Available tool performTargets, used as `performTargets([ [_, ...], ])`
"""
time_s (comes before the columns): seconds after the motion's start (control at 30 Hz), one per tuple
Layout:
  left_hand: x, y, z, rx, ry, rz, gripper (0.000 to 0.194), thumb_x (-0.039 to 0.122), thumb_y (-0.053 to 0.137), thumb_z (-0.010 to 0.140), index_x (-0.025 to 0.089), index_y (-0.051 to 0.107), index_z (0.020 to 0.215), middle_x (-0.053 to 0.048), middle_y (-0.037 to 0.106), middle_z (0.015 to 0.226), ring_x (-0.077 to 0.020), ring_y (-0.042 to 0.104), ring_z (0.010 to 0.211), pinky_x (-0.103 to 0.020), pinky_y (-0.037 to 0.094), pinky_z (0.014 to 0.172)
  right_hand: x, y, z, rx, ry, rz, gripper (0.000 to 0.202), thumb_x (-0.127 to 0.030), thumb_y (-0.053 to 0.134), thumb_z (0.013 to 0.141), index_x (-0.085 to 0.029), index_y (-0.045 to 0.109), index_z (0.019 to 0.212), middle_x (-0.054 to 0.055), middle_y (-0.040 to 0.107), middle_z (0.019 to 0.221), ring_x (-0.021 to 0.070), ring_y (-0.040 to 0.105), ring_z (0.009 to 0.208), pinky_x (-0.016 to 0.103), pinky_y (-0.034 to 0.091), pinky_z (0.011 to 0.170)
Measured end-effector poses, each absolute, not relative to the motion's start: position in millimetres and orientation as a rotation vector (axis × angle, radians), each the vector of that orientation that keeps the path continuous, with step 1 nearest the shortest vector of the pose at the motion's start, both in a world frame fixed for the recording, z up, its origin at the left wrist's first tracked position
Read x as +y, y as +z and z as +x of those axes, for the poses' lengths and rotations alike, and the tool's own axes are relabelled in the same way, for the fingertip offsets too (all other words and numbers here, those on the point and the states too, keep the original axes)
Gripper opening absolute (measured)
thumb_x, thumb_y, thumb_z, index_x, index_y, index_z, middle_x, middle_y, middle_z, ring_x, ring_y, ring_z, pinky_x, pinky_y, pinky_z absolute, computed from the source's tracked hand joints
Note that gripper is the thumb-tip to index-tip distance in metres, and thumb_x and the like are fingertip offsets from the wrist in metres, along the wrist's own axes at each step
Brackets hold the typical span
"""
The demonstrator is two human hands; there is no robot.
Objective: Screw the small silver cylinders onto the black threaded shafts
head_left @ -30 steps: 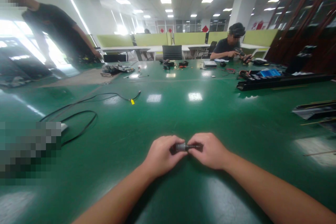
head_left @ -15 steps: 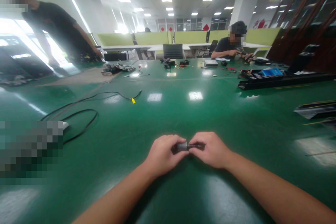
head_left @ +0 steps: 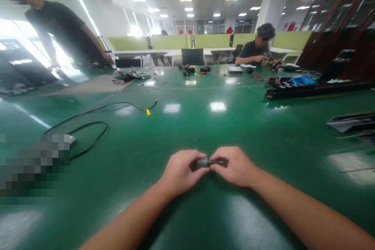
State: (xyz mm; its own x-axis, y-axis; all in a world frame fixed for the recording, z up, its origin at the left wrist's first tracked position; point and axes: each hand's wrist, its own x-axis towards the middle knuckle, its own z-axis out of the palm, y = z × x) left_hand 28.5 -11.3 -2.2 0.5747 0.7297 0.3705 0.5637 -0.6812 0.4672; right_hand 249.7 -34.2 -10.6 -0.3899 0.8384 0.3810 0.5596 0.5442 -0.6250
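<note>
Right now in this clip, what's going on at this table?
The left hand holds the thick grey end of a small part, and the right hand grips its thin dark end. The fingertips of both hands nearly meet at the middle, just over the green table. What the part is, I can't tell. Across the table, a seated person handles something dark; another person leans over at the left. A black cable lies on the table.
</note>
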Motion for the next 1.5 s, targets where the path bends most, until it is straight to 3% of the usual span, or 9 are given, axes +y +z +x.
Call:
performTargets([
  [1.5,-7.8,-1.8,27.1,1.058,0.823,2.416,0.022,0.033,0.070,0.081,0.020,0.067,0.099,-0.004,0.072,0.091,-0.0185,0.066,0.081,-0.030,0.051,0.075,-30.0,-13.6,249.9,-2.101,0.535,-1.193,0.009,-0.025,0.068,0.085,-0.020,0.073,0.091,0.003,0.073,0.084,0.0173,0.065,0.075,0.027,0.046,0.070],
])
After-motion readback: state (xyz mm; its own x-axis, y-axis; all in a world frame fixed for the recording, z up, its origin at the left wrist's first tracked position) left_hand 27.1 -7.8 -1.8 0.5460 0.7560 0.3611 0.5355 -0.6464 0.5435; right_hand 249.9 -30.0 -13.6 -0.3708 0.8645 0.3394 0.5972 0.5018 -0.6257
